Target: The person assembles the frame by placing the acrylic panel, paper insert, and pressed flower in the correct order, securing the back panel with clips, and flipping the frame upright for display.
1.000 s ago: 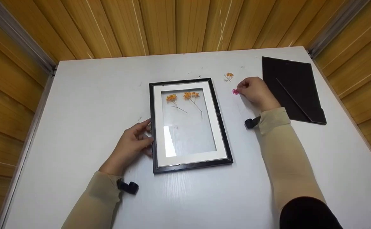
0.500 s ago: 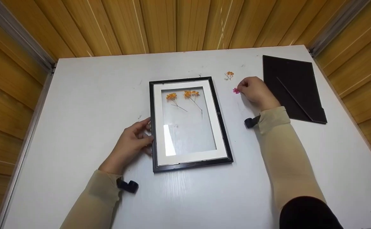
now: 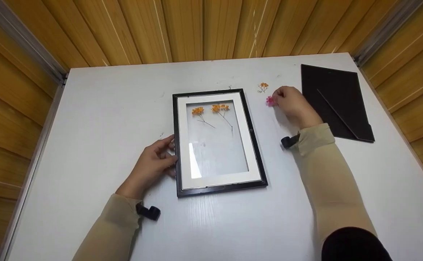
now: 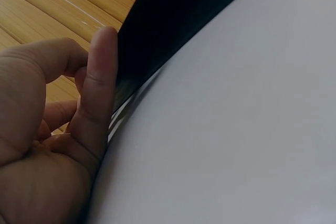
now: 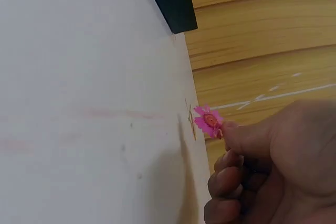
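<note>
A black picture frame (image 3: 258, 159) with a white inner mat lies on the white table. Behind its clear pane show orange dried flower sprigs (image 3: 198, 111) near the top. My left hand (image 3: 151, 165) rests beside the frame's left edge; in the left wrist view the thumb (image 4: 102, 72) lies straight against the outer side. With thumb and fingertips my right hand (image 3: 291, 103) pinches a small pink flower (image 5: 209, 121), lifted a little off the table to the right of the frame. Another orange sprig (image 3: 264, 86) lies on the table just beyond the pink flower.
A black backing board (image 3: 341, 98) with its stand strut lies at the right rear, close to my right hand. Slatted wood-look walls (image 3: 204, 29) rise behind and at both sides of the table.
The pink flower has been raised slightly and turned, so more of its petals show. My left hand and the frame keep their place; the whole head view has shifted a little.
</note>
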The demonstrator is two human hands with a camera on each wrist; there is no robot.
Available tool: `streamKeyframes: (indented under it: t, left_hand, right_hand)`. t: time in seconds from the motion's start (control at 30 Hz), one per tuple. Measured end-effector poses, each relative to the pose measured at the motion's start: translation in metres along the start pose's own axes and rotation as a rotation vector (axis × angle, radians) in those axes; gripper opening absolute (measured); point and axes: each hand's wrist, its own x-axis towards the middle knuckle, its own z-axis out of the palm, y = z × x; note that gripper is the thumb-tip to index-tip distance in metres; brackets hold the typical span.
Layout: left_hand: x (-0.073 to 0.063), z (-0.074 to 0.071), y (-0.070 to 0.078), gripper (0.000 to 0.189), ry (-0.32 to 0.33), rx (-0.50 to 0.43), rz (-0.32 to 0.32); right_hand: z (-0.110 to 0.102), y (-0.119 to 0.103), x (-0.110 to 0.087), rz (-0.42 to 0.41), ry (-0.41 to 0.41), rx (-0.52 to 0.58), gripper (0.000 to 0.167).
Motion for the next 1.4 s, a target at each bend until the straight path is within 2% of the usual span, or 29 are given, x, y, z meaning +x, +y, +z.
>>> streamKeyframes:
  t: [0.3, 0.47, 0.73, 1.03, 1.2, 1.4]
  left_hand:
    - [0.0, 0.002, 0.001, 0.078, 0.001, 0.001, -0.014]
    - [-0.001, 0.002, 0.001, 0.077, 0.005, -0.007, -0.022]
    - [-0.002, 0.0, 0.0, 0.076, -0.006, -0.017, 0.002]
    - [0.0, 0.001, -0.001, 0.077, -0.01, -0.015, -0.001]
    - [0.0, 0.001, 0.0, 0.076, -0.011, -0.013, 0.002]
    - [-0.001, 0.001, 0.0, 0.076, -0.005, -0.001, -0.012]
  right_hand:
    - [0.01, -0.043, -0.036, -0.124, -0.044, 0.048, 0.024]
    - [0.024, -0.064, -0.056, -0.182, -0.122, 0.028, 0.022]
    - [0.048, -0.087, -0.082, -0.283, -0.262, -0.026, 0.017]
    - [0.075, -0.092, -0.088, -0.331, -0.386, -0.13, 0.016]
    - [0.081, -0.093, -0.089, -0.359, -0.395, -0.167, 0.016]
    - [0.082, -0.097, -0.092, -0.338, -0.362, -0.164, 0.015]
